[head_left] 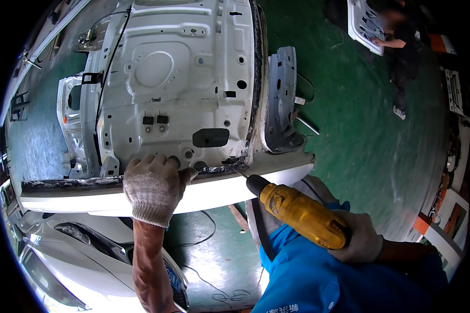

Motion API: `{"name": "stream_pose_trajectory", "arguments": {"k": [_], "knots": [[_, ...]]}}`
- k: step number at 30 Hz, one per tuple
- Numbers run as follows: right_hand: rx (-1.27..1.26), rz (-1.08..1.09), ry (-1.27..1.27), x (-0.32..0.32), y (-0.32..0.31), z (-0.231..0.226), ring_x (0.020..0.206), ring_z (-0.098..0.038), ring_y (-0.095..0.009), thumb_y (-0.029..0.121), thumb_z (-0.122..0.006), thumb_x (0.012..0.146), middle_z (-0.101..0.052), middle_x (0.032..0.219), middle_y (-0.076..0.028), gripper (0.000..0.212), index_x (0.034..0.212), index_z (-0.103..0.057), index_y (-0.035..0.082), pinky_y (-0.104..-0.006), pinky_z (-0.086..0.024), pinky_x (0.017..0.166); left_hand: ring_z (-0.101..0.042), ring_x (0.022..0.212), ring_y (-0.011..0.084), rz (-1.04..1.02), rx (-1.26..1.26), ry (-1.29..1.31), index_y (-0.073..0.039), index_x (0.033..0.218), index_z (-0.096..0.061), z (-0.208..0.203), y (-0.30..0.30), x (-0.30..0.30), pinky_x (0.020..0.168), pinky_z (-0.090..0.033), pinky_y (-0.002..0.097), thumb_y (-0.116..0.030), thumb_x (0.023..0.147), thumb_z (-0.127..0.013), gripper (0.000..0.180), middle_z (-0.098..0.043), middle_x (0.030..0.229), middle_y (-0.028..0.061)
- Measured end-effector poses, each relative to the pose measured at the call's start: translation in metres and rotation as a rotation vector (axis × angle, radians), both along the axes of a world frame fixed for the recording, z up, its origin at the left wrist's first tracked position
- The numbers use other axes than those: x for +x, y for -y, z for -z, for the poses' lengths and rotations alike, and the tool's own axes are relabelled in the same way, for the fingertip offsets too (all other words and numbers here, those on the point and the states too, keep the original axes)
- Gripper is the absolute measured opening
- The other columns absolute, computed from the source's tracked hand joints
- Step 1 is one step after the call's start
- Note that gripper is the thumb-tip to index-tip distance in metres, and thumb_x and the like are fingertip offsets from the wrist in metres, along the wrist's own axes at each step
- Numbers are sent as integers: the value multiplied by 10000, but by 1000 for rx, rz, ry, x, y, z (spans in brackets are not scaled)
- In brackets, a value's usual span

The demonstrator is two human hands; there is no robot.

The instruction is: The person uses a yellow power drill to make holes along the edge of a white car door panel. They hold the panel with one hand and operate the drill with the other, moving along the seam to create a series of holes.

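Observation:
A stripped white car body shell (177,99) lies before me, with a long white sill (214,191) along its near edge. Dark, rough sealant runs along the seam behind this sill. My left hand (154,190), in a knitted work glove, grips the sill's upper edge, its fingers curled over the seam and thumb toward the right. In my gloved right hand (359,237) is a yellow power drill (303,214) with a black chuck. Its thin bit slants up and left to the seam near the sill's right part; whether the tip touches metal is hard to tell.
A grey pillar piece (282,99) rises at the shell's right side. At lower left stands a white car (83,261), with black cables (209,284) on the green floor nearby. Far right, another person (402,52) handles a white door panel (364,26). Body parts line the right side.

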State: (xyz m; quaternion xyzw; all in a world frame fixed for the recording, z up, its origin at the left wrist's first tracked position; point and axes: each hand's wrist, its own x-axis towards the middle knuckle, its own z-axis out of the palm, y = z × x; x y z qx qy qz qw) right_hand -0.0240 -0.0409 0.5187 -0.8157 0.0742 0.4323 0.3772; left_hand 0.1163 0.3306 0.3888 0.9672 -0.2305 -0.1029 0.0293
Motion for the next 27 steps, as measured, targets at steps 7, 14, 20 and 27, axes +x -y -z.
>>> {"name": "stream_pose_trajectory", "arguments": {"k": [7, 14, 20, 27], "knots": [[-7, -98, 83, 1, -2, 3, 935, -800, -279, 256, -879, 826, -773, 1005, -147, 499, 1203, -639, 33, -416, -656, 847, -673, 660, 201, 22, -18, 31, -119, 729, -778, 0, 0, 1, 726, -539, 404, -537, 761, -878, 432, -671, 665, 35], [-3, -54, 80, -2, -3, 3, 920, -800, -273, 260, -878, 835, -771, 998, -149, 504, 1210, -633, 31, -411, -661, 836, -668, 654, 201, 22, -5, 20, -115, 731, -779, -2, 0, 1, 713, -533, 402, -532, 760, -877, 429, -663, 655, 36], [28, -12, 116, -7, 0, 6, 937, -799, -279, 242, -871, 844, -773, 1023, -156, 523, 1249, -626, 19, -419, -661, 847, -669, 653, 204, 32, -23, 36, -112, 719, -769, 0, 0, 2, 704, -533, 399, -524, 756, -884, 429, -660, 653, 34], [27, 36, 62, -11, -1, 7, 968, -795, -292, 208, -845, 844, -775, 1047, -180, 509, 1265, -631, 17, -423, -653, 875, -675, 660, 210, 47, -21, 45, -111, 724, -769, -1, 0, 2, 703, -536, 410, -502, 769, -890, 412, -664, 659, 39]]}}
